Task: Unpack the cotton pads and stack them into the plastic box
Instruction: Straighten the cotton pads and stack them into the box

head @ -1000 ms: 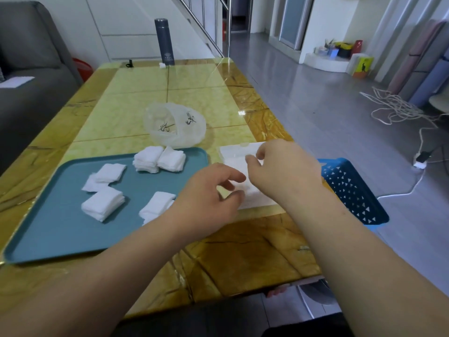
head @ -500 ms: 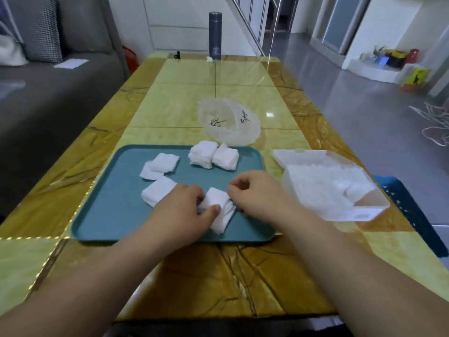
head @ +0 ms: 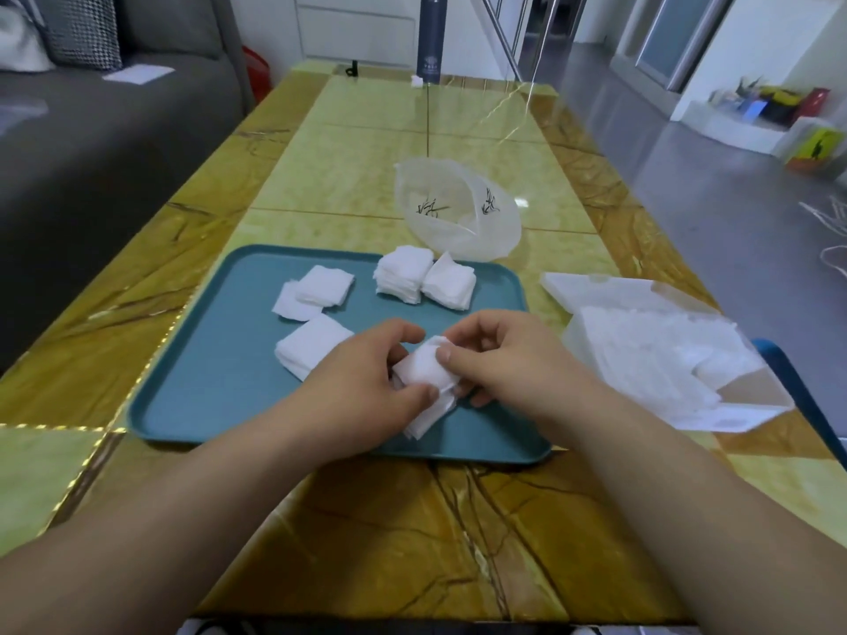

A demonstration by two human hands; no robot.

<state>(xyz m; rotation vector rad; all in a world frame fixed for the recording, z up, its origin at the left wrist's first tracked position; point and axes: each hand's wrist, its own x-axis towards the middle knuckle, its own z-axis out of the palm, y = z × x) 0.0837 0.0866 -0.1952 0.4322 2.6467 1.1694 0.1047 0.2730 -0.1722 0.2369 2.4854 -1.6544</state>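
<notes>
Both hands meet over the near edge of the blue tray (head: 206, 382), and between them is a small bundle of cotton pads (head: 422, 369), lifted just clear of the tray. The left hand (head: 362, 382) cups it from the side, fingers curled round the top and thumb tucked under the near edge. The right hand (head: 508, 359) pinches the other side, thumb pressed on the top pad and fingers folded beneath. The lower pads hang out unevenly towards me, so I'd guess the two-handed hold is for squaring the bundle before it goes anywhere. Both forearms reach in low across the table (head: 412, 520), wrists angled inward.

Three more piles (head: 424, 277) wait further back on the tray. Beyond them the empty bag (head: 458, 213) lies crumpled on the table. The plastic box (head: 728, 420) sits just to the right of the tray, lid thrown back, already holding white pads, within easy reach of the right hand.
</notes>
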